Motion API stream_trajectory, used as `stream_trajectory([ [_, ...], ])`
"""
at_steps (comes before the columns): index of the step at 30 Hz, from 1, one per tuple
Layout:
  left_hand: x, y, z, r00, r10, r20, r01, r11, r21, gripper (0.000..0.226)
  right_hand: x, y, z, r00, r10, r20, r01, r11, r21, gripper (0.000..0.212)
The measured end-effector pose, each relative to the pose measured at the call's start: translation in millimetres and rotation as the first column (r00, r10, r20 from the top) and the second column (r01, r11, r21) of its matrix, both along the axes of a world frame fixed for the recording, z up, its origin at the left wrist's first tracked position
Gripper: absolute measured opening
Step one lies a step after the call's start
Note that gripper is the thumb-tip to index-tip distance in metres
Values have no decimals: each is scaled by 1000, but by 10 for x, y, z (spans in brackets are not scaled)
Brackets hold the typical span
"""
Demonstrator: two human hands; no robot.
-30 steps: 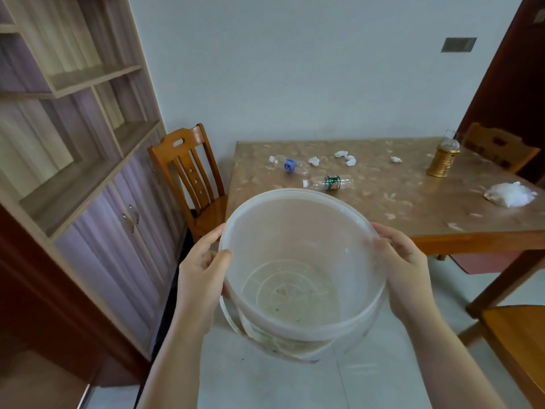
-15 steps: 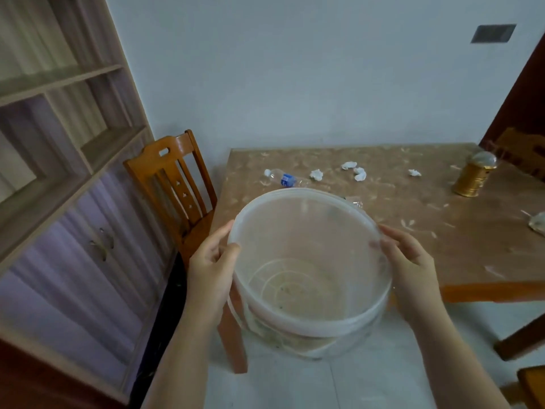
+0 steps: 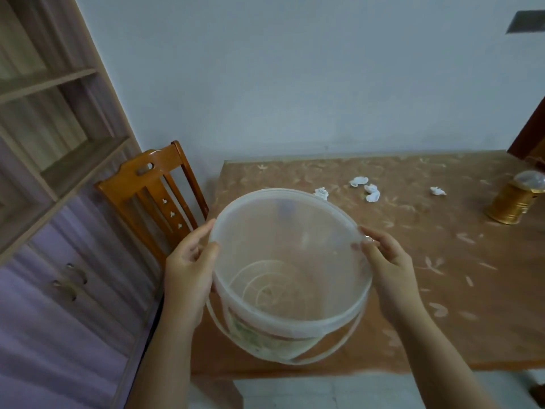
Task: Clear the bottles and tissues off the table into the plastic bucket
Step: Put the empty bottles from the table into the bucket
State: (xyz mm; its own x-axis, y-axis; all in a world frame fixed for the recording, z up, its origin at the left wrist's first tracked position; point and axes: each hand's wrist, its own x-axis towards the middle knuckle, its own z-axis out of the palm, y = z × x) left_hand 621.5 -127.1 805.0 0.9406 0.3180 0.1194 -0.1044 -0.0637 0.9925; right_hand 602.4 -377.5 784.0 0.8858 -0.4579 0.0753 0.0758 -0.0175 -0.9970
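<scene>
I hold a translucent plastic bucket (image 3: 290, 317) above the near left part of the brown patterned table (image 3: 442, 261). My left hand (image 3: 188, 270) grips its left rim and my right hand (image 3: 389, 270) grips its right rim. The bucket looks empty. Several crumpled white tissues lie on the table behind it: one by the rim (image 3: 321, 192), a pair (image 3: 367, 187) further right, and a small one (image 3: 438, 191). The bottles are hidden behind the bucket; only a faint blue smudge shows through its wall.
A gold lantern-shaped object (image 3: 514, 202) stands at the table's right. A wooden chair (image 3: 153, 190) sits at the table's left end. A shelf and purple cabinet (image 3: 59, 231) line the left wall. A white wall rises behind the table.
I have come closer to the table and the bucket now hangs over its near left part. The bottles, visible earlier, have gone behind the bucket. Both hands keep their hold.
</scene>
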Motion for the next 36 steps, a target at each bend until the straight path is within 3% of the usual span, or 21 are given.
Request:
stream_trajectory([
  [16, 1439, 276, -188, 1000, 1, 13, -2, 995, 104, 45, 1463, 239, -168, 999, 11, -36, -13, 999, -42, 23],
  [24, 1657, 133, -184, 997, 72, -37, -65, 983, 171, 38, 1861, 31, -344, 974, 186, -129, -193, 981, -39, 24],
  [30, 1717, -61, -113, 992, 116, -58, -102, 974, 200, 45, 2074, -254, -470, 941, 305, -148, -315, 948, -50, 24],
  [33, 1701, -134, -106, 986, 154, -60, -138, 969, 206, 44, 2135, -474, -610, 945, 270, -184, -296, 946, -135, 27],
  [34, 1695, -147, -108, 984, 166, -59, -151, 966, 211, 43, 2165, -553, -684, 947, 237, -218, -288, 926, -243, 29],
  [36, 1680, -168, -122, 978, 199, -68, -178, 956, 231, 41, 2230, -676, -854, 936, 183, -302, -322, 790, -521, 36],
])
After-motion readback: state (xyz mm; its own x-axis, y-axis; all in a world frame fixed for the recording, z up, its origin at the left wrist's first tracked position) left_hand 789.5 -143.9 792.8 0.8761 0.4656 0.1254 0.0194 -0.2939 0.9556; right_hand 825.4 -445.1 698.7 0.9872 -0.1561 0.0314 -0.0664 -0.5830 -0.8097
